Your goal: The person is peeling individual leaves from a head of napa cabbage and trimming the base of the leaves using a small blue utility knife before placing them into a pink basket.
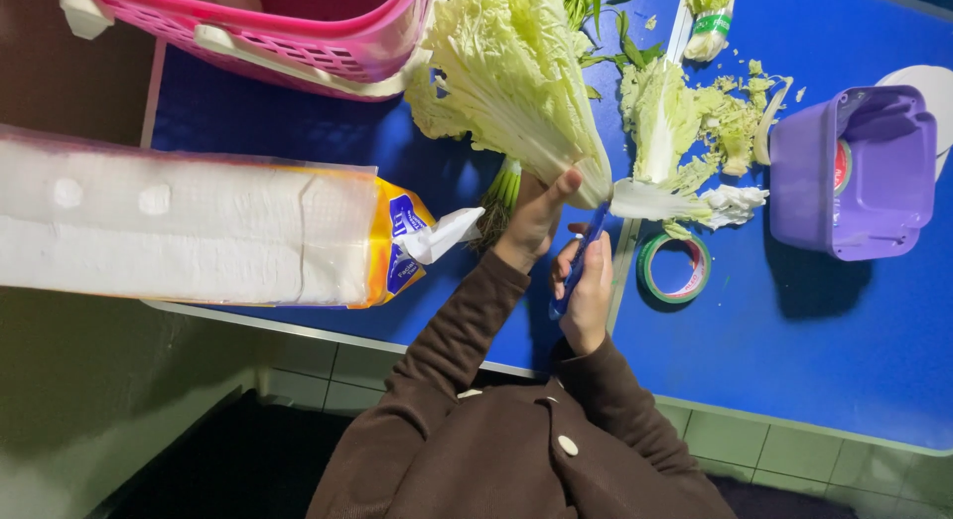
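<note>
- Blue table top [814, 330] with a pale metal edge fills most of the view, and grey floor tiles [328, 375] show below that edge.
- At the far left, a long pack of white tissue [189, 226] in clear wrap with a yellow and blue end lies partly over the table edge.
- Above it, a pink plastic basket [298, 33] with cream handles sits at the top of the table.
- Near the middle, the left hand [536, 221] is closed around the base of a large napa cabbage [516, 72], thumb pressed against the pale stalk end; the cabbage lies on the table with its leaves pointing away from the person.
- Just beside it, the right hand [588, 291] is wrapped tight on the blue handle of a knife [581, 261], whose tip meets the cabbage base.
- Right of the knife lie cut cabbage pieces [685, 132] and scraps, with green stalks [606, 23] behind them.
- A roll of green tape [675, 268] lies flat near the right hand.
- Farthest right, a purple plastic tub [854, 172] rests on its side, well apart from both hands.
</note>
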